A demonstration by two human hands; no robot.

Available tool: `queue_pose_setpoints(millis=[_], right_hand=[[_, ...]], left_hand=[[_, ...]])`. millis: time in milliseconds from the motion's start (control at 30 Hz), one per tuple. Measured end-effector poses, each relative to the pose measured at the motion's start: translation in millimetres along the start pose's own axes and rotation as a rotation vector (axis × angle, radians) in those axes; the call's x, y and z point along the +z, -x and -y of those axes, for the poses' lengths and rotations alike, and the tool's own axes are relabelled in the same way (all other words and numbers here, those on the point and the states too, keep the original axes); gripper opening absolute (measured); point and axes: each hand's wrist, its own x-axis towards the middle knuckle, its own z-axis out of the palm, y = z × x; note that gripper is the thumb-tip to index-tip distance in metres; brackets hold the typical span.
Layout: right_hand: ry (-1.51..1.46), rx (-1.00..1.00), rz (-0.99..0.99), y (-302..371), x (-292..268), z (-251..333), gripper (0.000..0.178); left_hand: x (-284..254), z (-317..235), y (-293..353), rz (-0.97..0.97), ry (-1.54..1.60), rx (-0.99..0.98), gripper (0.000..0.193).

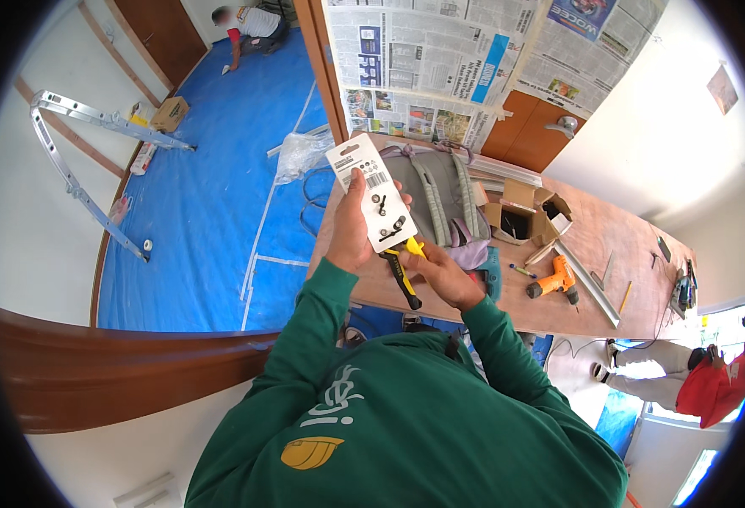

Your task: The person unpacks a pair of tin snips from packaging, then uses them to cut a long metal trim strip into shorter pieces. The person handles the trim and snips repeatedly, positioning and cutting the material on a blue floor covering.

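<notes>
Head view: left hand [351,233] pinches white card [371,188], thumb across its printed face. Right hand [447,275] closed on yellow-and-black tool [401,278] at card's lower end; tool's head not visible, probably behind card. Both held up near left end of bench [618,222], close by bag [433,190]. Cannot tell how tool is fastened to card. Likely trouble: sharp tug could tear card and free tool suddenly; a slack right grip then might drop it past bench edge onto blue sheet [194,254].
</notes>
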Motion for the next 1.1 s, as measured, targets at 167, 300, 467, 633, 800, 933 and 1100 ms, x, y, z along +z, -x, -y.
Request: queue_pose_setpoints(millis=[167,300,467,633,800,933,1100], right_hand=[[0.567,-0.445,-0.425,20,-4,34,0.046],[0.72,-0.683,-0.442,9,15,62,0.04],[0.725,-0.586,-0.467,-6,13,58,0.031],[0.581,-0.501,-0.457,8,-4,47,0.044],[0.289,-0.211,-0.101,25,-10,3,0.067],[-0.335,0.075,0.105,23,-14,4,0.058],[-0.321,0.097,0.05,25,-9,-10,0.041]], left_hand=[[18,-4,7,0.002,-0.137,0.053,0.066],[39,-2,6,0.008,-0.245,0.097,0.068],[34,6,-2,0.08,-0.287,0.069,0.068],[25,3,-3,0.029,-0.181,-0.037,0.071],[20,6,-11,-0.022,-0.129,-0.069,0.077],[16,10,-16,0.061,-0.064,-0.137,0.076],[28,18,-16,0.067,-0.161,-0.08,0.067]])
